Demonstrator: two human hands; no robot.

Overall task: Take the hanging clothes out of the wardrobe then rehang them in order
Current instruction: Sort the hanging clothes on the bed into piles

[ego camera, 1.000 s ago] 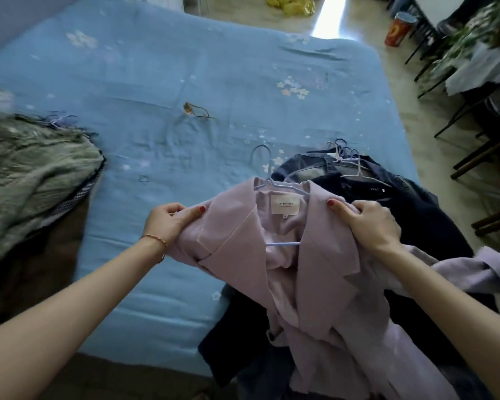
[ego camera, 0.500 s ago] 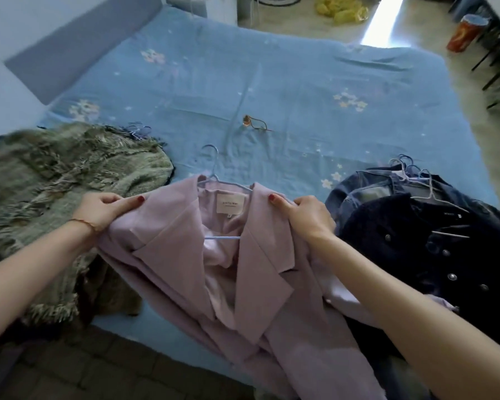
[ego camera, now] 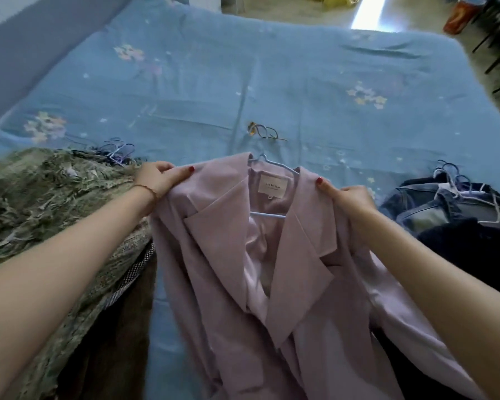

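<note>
A lilac blazer (ego camera: 231, 255) on a pale blue hanger (ego camera: 267, 215) hangs over the near edge of the bed. My left hand (ego camera: 159, 177) grips its left shoulder and my right hand (ego camera: 344, 197) grips its right shoulder, both with fingers curled into the cloth. The hanger's hook sticks out above the collar. A green tweed garment (ego camera: 41, 203) lies in a pile on hangers to the left. Dark denim and navy jackets (ego camera: 459, 220) lie stacked on hangers to the right.
The blue floral bedspread (ego camera: 243, 82) stretches ahead. A small thin loose object (ego camera: 261, 131) lies at its middle. Beyond the bed there is floor with an orange container (ego camera: 459, 15) and dark chair legs (ego camera: 497, 39) at the far right.
Both hands have carried the lilac blazer leftward off the dark jacket pile toward the green garment. The view has followed to the left.
</note>
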